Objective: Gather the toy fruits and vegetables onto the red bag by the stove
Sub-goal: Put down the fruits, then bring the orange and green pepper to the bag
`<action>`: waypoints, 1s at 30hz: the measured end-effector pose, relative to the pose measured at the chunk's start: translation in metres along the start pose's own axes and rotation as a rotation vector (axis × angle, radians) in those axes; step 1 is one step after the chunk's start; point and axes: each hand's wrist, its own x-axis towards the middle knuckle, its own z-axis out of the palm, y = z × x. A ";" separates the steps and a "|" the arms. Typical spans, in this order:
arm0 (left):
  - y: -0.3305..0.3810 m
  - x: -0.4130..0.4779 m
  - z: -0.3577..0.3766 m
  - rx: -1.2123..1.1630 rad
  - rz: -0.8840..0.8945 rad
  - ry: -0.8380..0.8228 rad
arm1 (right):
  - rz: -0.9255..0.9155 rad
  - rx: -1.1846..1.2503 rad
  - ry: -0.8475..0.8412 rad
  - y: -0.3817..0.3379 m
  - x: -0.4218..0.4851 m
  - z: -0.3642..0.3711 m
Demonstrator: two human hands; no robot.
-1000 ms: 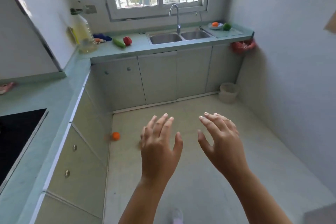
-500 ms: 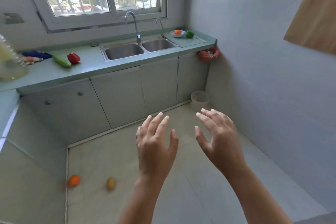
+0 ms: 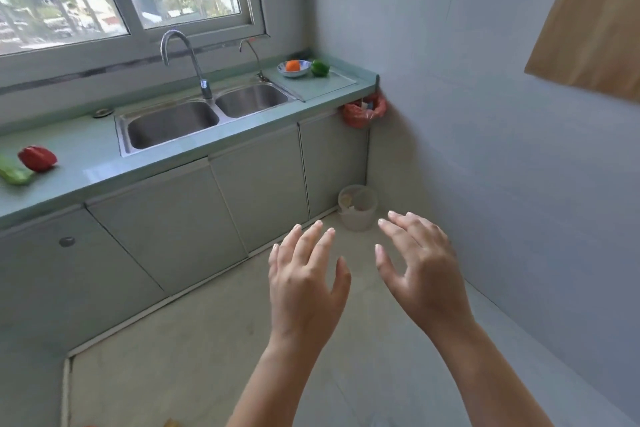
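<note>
My left hand (image 3: 306,282) and my right hand (image 3: 417,269) hover side by side above the floor, fingers spread, holding nothing. On the counter's far right, an orange toy fruit (image 3: 292,65) lies in a small bowl (image 3: 303,71), with a green toy fruit (image 3: 319,68) beside it. At the left edge of the counter sit a red toy pepper (image 3: 37,158) and a green toy vegetable (image 3: 13,175). A yellowish toy (image 3: 170,423) peeks in on the floor at the bottom edge. The stove and its red bag are out of view.
A double sink (image 3: 207,113) with a tap (image 3: 183,59) fills the counter's middle. A red plastic bag (image 3: 363,111) hangs at the counter's right end. A pale bin (image 3: 357,206) stands in the floor corner. The tiled wall (image 3: 502,132) runs along the right.
The view has swung right and closer to the sink counter. The stove and oil bottle left the frame, and the floor toys slid to the bottom edge. Both hands stay open.
</note>
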 end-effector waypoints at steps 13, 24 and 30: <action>0.008 0.161 0.139 0.061 0.007 -0.047 | -0.008 -0.015 0.009 0.128 0.160 0.065; -0.100 0.270 0.208 0.097 -0.067 -0.054 | -0.069 -0.014 -0.083 0.145 0.273 0.197; -0.191 0.365 0.235 0.078 -0.143 -0.026 | -0.122 -0.009 -0.140 0.123 0.375 0.293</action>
